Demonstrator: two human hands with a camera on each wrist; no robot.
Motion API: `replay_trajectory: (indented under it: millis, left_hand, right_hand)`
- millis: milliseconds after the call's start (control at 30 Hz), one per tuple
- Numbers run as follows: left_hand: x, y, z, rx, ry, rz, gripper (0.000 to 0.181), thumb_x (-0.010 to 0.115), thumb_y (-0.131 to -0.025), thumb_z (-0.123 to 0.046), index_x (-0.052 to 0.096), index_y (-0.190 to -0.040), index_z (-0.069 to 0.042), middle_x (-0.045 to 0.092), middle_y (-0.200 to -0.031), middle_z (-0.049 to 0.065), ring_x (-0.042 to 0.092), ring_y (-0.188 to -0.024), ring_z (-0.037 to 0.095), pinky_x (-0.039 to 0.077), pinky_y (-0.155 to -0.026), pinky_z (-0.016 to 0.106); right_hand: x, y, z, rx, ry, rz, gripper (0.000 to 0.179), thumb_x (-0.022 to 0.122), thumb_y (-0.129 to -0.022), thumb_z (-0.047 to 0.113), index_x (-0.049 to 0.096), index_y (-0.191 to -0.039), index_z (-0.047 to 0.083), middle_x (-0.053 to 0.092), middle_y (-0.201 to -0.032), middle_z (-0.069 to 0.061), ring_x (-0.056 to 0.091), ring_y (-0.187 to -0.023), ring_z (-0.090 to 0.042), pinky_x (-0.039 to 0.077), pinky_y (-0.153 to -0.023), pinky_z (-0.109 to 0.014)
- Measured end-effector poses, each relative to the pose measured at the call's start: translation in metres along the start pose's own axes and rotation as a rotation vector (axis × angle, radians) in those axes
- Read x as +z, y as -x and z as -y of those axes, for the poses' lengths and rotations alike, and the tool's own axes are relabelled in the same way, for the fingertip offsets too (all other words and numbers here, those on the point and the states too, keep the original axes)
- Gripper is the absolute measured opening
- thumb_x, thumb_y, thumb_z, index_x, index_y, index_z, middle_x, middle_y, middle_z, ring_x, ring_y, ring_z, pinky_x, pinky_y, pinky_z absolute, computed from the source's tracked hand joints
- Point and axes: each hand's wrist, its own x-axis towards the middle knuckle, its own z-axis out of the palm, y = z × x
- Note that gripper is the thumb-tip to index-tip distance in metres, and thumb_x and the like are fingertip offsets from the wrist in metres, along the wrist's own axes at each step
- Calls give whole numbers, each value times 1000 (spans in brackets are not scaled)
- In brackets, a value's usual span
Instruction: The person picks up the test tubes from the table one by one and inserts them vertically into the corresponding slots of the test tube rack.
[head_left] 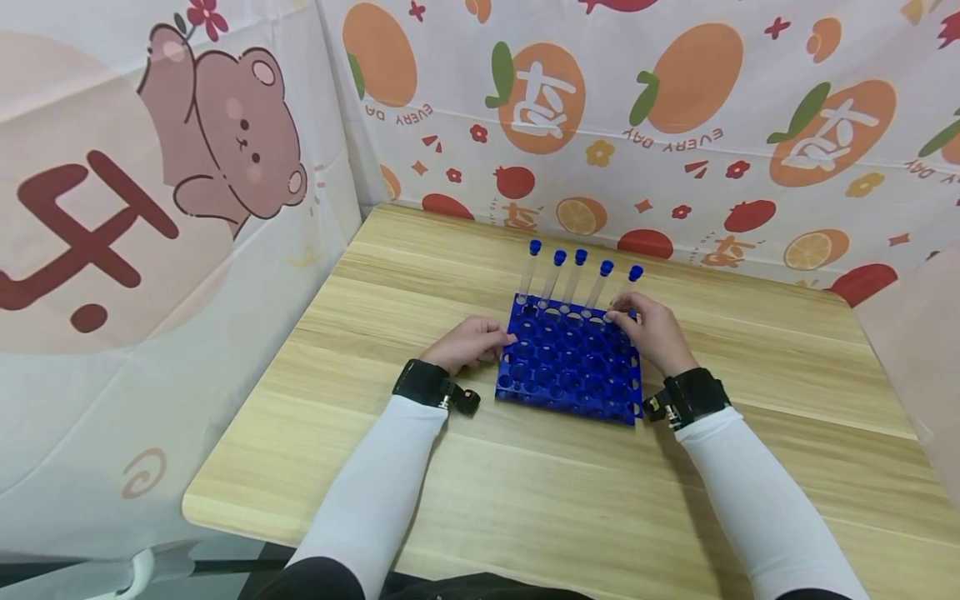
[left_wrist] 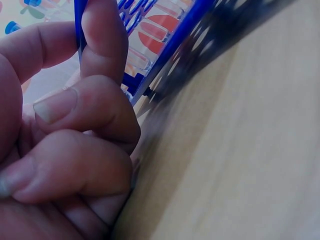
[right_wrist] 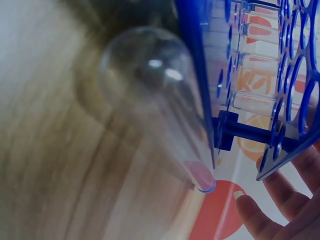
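Note:
A blue test tube rack stands on the table with capped clear test tubes in its back row. My left hand is at the rack's left side. In the left wrist view the left hand pinches the rack's edge between thumb and forefinger, other fingers curled. At the back right corner, my right hand pinches the rightmost test tube low down; its bottom is hidden by the fingers. In the right wrist view, fingers of the right hand reach behind the rack's plate.
A wooden table carries the rack. A patterned cloth hangs behind it, another at the left. Close to the right wrist camera is a clear round-ended tube-like shape beside the rack; how it rests, I cannot tell.

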Motion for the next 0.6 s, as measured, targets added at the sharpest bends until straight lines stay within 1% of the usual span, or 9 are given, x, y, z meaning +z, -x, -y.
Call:
replay_trajectory:
  millis: [200, 400, 600]
  left_hand:
    - [0, 0, 1, -1, 4, 2, 30, 58, -98, -28, 57, -74, -10, 48, -60, -4, 32, -46, 10, 23, -42, 24]
    - [-1, -1, 1, 6, 6, -2, 28, 58, -98, -27, 59, -76, -10, 48, -61, -4, 32, -46, 10, 23, -42, 24]
    - [-1, -2, 2, 9, 5, -2, 28, 58, -98, -27, 59, -76, -10, 46, -59, -4, 31, -46, 10, 23, -42, 24]
  right_hand:
    - [2, 1, 0, 21, -4, 17, 19, 62, -97, 31, 64, -107, 15, 68, -109, -7, 60, -97, -25, 46, -83, -44]
    - [2, 0, 0, 17, -8, 20, 19, 63, -97, 30, 64, -109, 15, 68, -109, -6, 59, -94, -24, 46, -81, -42]
    - [4, 0, -3, 22, 7, 34, 25, 62, -97, 33, 65, -112, 14, 68, -111, -7, 59, -95, -25, 47, -84, -43]
